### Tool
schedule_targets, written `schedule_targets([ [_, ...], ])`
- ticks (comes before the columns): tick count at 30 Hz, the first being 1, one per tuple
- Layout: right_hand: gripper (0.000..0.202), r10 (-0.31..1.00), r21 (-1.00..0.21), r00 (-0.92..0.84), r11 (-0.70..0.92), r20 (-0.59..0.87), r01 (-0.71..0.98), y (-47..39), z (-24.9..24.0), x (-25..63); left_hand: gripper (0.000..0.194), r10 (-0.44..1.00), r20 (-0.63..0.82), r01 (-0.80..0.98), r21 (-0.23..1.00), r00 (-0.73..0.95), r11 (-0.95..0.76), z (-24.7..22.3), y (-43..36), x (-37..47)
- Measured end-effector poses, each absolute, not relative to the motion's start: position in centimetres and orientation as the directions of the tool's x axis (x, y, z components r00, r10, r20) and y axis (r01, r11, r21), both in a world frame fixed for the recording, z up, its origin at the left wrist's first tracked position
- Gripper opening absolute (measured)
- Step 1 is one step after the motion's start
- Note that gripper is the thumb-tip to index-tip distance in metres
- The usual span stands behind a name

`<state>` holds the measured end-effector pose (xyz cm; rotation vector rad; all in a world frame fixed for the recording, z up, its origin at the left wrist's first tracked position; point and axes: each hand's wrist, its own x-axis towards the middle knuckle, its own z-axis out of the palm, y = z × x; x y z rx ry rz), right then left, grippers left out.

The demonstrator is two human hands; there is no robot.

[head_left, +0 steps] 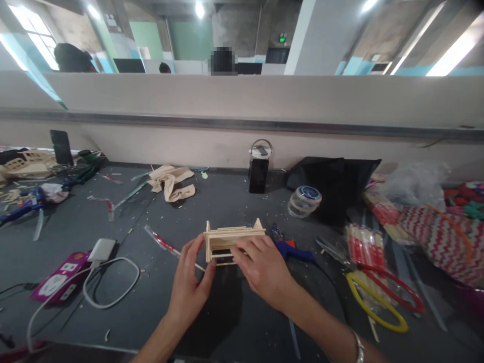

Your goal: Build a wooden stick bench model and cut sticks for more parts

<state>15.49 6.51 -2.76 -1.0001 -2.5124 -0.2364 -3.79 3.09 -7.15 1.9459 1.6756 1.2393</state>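
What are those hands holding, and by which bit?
A small wooden frame: the left hand holds its left end, the right hand its right part.

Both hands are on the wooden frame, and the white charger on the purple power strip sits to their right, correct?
Not quite. The left hand and right hand are on the wooden frame, but the head view shows the white charger on the purple power strip to their left.

We've got a wooden stick frame (234,232), left hand (190,277) holding its left end, right hand (261,267) its right; blue glue gun (299,252) right of frame, phone (259,176) behind it.
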Motion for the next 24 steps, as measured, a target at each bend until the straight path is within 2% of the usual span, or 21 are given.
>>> schedule_targets([
  [9,0.017,0.633,0.102,-0.637,0.669,0.440,0.736,5.8,-3.1,15.0,0.051,0.922,0.378,0.633,0.735,-0.082,-0.245,-7.7,2.7,-3.8],
  [16,0.018,0.662,0.120,-0.621,0.638,0.419,0.761,5.6,-3.0,14.6,0.047,0.945,0.311,0.570,0.797,-0.103,-0.201,-6.6,2.6,-3.5],
  [24,0.011,0.667,0.094,-0.598,0.629,0.444,0.772,5.6,-3.4,14.6,0.041,0.953,0.284,0.517,0.834,-0.109,-0.190,-6.9,2.6,-3.6],
])
